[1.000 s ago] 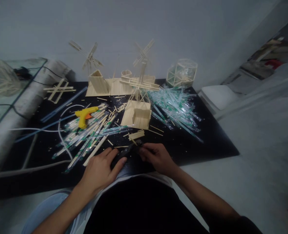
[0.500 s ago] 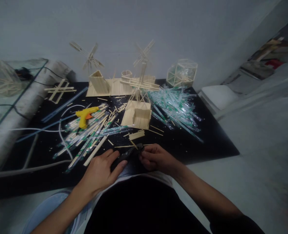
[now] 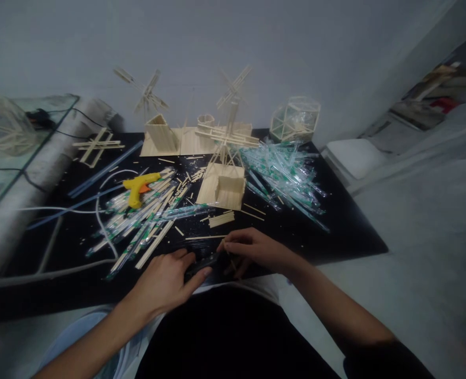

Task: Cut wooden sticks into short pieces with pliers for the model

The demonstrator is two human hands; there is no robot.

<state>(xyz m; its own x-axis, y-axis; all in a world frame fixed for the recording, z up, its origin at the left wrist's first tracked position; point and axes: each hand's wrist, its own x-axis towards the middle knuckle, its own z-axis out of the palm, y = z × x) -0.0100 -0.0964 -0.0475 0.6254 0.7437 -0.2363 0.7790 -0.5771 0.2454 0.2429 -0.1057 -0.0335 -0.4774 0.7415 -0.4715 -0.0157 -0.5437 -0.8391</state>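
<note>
My left hand (image 3: 167, 276) is wrapped round a black hand tool (image 3: 203, 263) at the near edge of the black table; its exact kind is too dark to make out. Just right of the tool's tip, my right hand (image 3: 252, 250) pinches a thin wooden stick (image 3: 231, 262), partly hidden by the fingers. Beyond the hands, a single stick (image 3: 205, 237) lies flat, and a small bundle of short sticks (image 3: 221, 218) rests near a windmill model (image 3: 225, 184) built of wooden sticks.
A yellow glue gun (image 3: 140, 188) lies on wrapped sticks (image 3: 149, 226) at the left, its white cord (image 3: 97, 210) looping nearby. Clear plastic wrappers (image 3: 284, 171) are heaped at the right. More stick models (image 3: 159, 134) stand along the wall. A bucket (image 3: 78, 342) is below the table.
My right hand has shifted slightly, and its fingers now point down with the stick. The black tool's tip has tilted lower in my left hand.
</note>
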